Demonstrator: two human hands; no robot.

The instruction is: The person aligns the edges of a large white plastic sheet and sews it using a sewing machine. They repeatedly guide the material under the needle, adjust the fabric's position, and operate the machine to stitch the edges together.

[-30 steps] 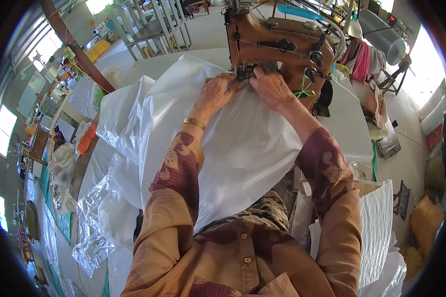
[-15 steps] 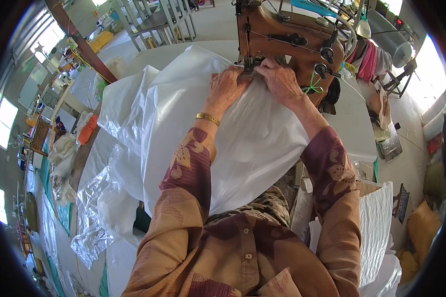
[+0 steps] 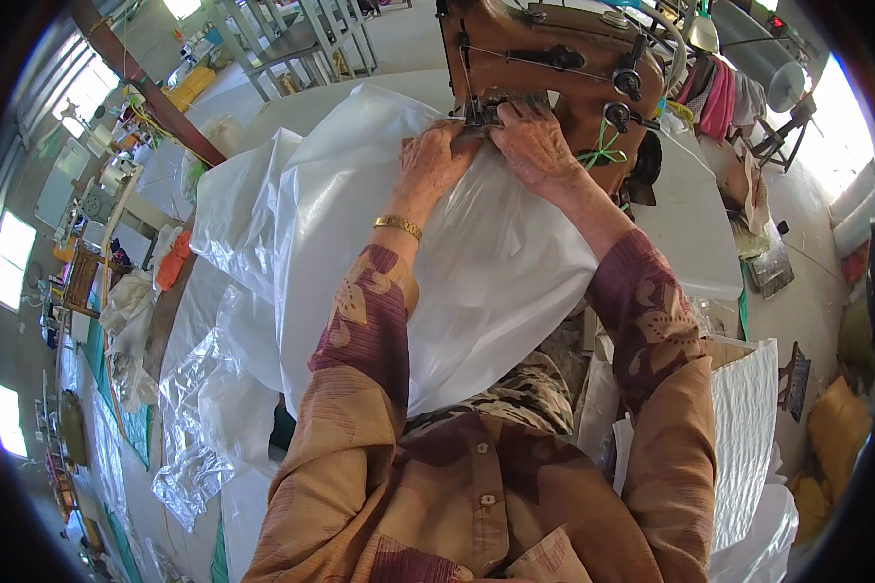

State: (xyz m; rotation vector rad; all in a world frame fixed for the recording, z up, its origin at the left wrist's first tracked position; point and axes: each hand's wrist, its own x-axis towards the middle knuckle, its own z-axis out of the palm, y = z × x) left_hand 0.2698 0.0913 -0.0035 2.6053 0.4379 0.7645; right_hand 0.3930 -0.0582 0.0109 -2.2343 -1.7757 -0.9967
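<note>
Both hands and the machine sit slightly farther left and higher in the head view than half a second ago; the hands keep their places beside the needle. The left hand (image 3: 434,160) lies at upper centre, palm down on the sheet (image 3: 476,291), its fingers bent toward the presser foot (image 3: 480,115). The right hand (image 3: 535,146) is just to its right, fingers curled and bunched close to the foot. The fingertips are partly hidden, so I cannot tell whether either hand pinches the sheet or only presses on it.

White and glossy, the sheet spreads from the foot at upper centre down to the camouflage trousers (image 3: 515,398) at lower centre. The brown machine (image 3: 544,49) fills the top, right of centre, with a green tie (image 3: 603,154) on its right part. A bracelet (image 3: 398,225) circles the left wrist. Clear plastic (image 3: 199,418) hangs crumpled at lower left; a grey chair (image 3: 297,47) stands at upper left, and pink cloth (image 3: 717,102) hangs at upper right.
</note>
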